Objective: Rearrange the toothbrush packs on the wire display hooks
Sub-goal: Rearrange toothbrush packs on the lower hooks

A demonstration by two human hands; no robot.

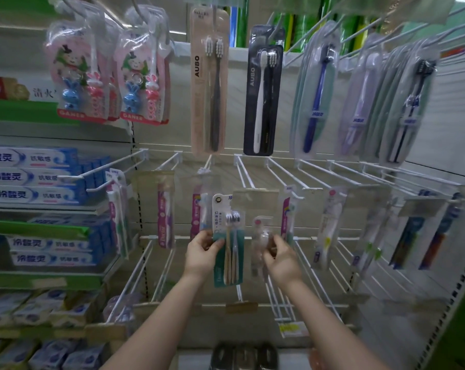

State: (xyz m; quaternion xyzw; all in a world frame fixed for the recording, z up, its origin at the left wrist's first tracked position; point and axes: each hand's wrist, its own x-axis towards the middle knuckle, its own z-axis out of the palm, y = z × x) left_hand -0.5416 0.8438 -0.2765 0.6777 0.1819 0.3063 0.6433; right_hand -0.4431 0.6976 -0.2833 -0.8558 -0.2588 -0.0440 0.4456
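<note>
While you stand facing the white wire display rack (279, 177), its hooks jut toward you in rows, with shelves of blue toothpaste boxes (36, 177) stacked to your left. Along the top row hang the bigger packs: two pink rabbit sets (108, 76), a beige AUBO pack (209, 84), a black AUBO pack (263, 94), and a run of pale green packs (359, 102) on the right. Below them, the middle row carries slimmer toothbrush packs, one with a magenta strip (164, 217) left of your hands and a white one (328, 231) to the right.

Your left hand (203, 253) grips the teal-and-white toothbrush pack (229, 241) by its left edge, thumb curled across the front, and the pack stands upright in front of the middle row. Just beside it, your right hand (280, 256) has its fingers curled around a clear pack (262, 244), which is blurred enough that what it holds can only be guessed as a small brush. Whether either pack hangs from a hook is hard to tell.
</note>
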